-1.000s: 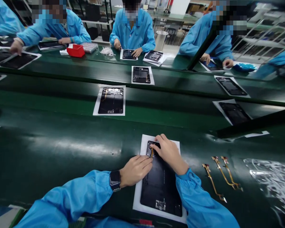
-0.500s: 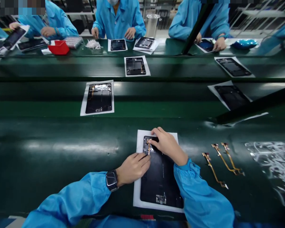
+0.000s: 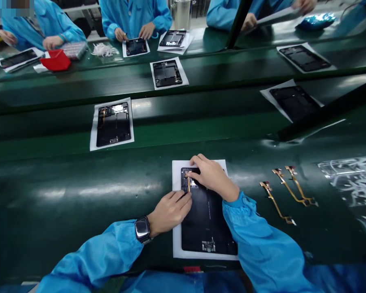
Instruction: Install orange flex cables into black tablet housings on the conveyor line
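A black tablet back shell (image 3: 207,221) lies on a white sheet (image 3: 177,240) on the green bench in front of me. A thin orange flex cable (image 3: 188,184) sits near its top left corner. My right hand (image 3: 212,177) rests over that corner, fingertips pinched on the cable's upper end. My left hand (image 3: 171,209) lies on the shell's left edge, fingers curled, tips pressing beside the cable's lower end. A dark watch (image 3: 142,230) is on my left wrist.
Three loose orange flex cables (image 3: 288,193) lie to the right, with a clear plastic film (image 3: 354,187) beyond. More shells on white sheets (image 3: 112,124) ride the green conveyor. People in blue coats work at the far side near a red bin (image 3: 56,61).
The view has tilted down, so everything sits higher in frame. My hands stay on the shell's top left corner; the left fingertips crept slightly towards the cable. The conveyor shells have shifted left.
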The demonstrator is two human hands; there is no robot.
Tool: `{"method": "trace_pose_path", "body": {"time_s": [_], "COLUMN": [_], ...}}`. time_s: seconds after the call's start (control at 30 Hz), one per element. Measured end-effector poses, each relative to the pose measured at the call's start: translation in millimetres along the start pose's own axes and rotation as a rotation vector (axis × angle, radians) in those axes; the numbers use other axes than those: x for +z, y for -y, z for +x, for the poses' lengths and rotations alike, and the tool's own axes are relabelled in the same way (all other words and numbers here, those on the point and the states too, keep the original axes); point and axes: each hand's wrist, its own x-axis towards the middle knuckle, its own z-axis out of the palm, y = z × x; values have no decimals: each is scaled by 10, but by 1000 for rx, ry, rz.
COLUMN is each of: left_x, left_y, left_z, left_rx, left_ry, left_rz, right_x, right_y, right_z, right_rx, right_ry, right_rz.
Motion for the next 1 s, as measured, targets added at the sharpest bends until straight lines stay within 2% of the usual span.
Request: {"method": "trace_pose_path", "body": {"time_s": [0.43, 0.67, 0.87, 1.0], "left_x": [-3, 6, 27, -25], "left_y": [-2, 26, 122, 140], "left_z": [11, 22, -21, -24], "left_rx": [11, -8, -45, -25], "left_ry": [-25, 8, 10, 92], "left_rz": [5, -49, -176, -180], "right_x": [12, -8, -178, -366], "right_y": [-10, 27, 46, 7], "right_z": [1, -3, -120, -315], "right_rx": [-7, 1, -2, -75], "right_ry": [-17, -29, -78, -45], "right_rz": [-10, -15, 60, 249]}}
